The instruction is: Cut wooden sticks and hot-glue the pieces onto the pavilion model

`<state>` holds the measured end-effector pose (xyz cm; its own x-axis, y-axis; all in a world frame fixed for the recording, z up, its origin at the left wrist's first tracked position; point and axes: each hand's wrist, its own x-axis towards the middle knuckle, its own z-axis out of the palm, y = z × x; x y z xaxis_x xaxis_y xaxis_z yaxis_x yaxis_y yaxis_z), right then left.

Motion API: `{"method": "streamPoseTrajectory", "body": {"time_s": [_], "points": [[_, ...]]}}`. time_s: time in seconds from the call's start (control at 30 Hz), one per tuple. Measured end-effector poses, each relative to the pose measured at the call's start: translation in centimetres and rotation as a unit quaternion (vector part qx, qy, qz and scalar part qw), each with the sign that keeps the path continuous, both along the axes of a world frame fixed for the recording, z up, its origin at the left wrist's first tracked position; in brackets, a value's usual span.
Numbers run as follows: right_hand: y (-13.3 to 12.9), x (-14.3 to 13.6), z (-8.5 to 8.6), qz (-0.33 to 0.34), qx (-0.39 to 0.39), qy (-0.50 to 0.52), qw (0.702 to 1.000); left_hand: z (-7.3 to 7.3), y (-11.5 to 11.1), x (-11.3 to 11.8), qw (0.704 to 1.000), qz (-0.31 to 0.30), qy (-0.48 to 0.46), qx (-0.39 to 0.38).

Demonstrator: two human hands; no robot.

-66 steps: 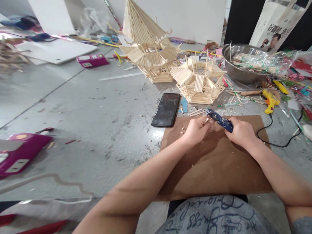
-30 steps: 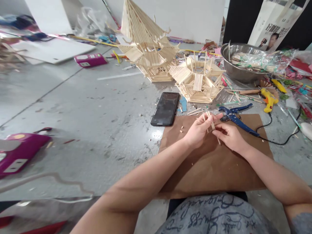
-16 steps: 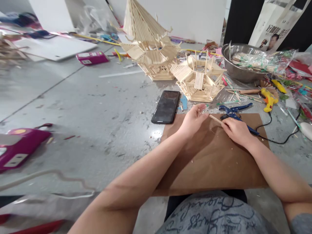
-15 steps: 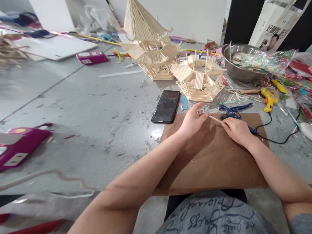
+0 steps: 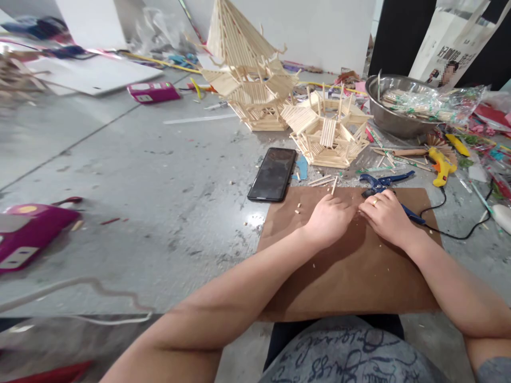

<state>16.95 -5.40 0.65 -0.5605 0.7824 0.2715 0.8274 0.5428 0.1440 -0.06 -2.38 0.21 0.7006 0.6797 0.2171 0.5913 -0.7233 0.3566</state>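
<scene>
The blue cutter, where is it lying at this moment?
In the head view, the blue cutter lies right of centre across the far edge of the brown mat, partly hidden behind the right hand and left of the glue gun.

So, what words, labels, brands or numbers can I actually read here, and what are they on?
"好咖啡" on the white carrier bag; the characters after it are blurred.
"Original", seemingly, in script on the grey T-shirt; its other words are too distorted to be sure.
Green marks on the wrapped sticks in the steel bowl: too small to read.
</scene>
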Motion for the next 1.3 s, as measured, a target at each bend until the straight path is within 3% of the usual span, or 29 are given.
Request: {"method": "streamPoseTrajectory", "body": {"time_s": [0.07,0.13,0.17,0.23,0.33,0.43,0.6,0.73,0.87,1.07,1.17,1.3], "points": [[-0.1,0.1,0.1,-0.006,0.028,0.05,0.998,0.1,0.1,-0.1,0.994,0.035,-0.068,-0.078],[-0.3,0.2,0.2,-0.029,0.078,0.119,0.989,0.2,0.2,0.0,0.968,0.075,-0.152,-0.184],[-0.3,0.2,0.2,-0.047,0.106,0.157,0.981,0.3,0.2,0.0,0.943,0.093,-0.198,-0.251],[-0.4,0.4,0.2,-0.078,0.151,0.228,0.959,0.3,0.3,0.2,0.865,0.118,-0.29,-0.393],[-0.2,0.5,0.0,-0.082,0.133,0.308,0.939,0.1,0.4,0.5,0.747,0.116,-0.397,-0.521],[0.2,0.4,-0.5,-0.067,0.019,0.38,0.922,0.0,0.2,0.7,0.704,0.093,-0.42,-0.565],[0.4,-0.4,-0.7,-0.08,-0.175,0.483,0.854,0.1,-0.2,0.7,0.69,0.052,-0.412,-0.593],[0.3,-0.6,-0.4,-0.09,-0.218,0.541,0.807,0.1,-0.3,0.7,0.696,0.04,-0.402,-0.593],[0.3,-0.4,-0.3,-0.084,-0.236,0.57,0.783,0.0,-0.3,0.7,0.705,0.042,-0.391,-0.59],[0.2,-0.3,-0.3,-0.088,-0.242,0.571,0.779,0.3,-0.1,0.5,0.722,0.032,-0.352,-0.595],[0.2,-0.5,-0.4,-0.083,-0.239,0.56,0.789,0.4,-0.1,0.6,0.715,0.032,-0.349,-0.605],[0.0,-0.5,-0.6,-0.081,-0.206,0.519,0.826,0.3,-0.1,0.6,0.686,0.047,-0.398,-0.608]]}}
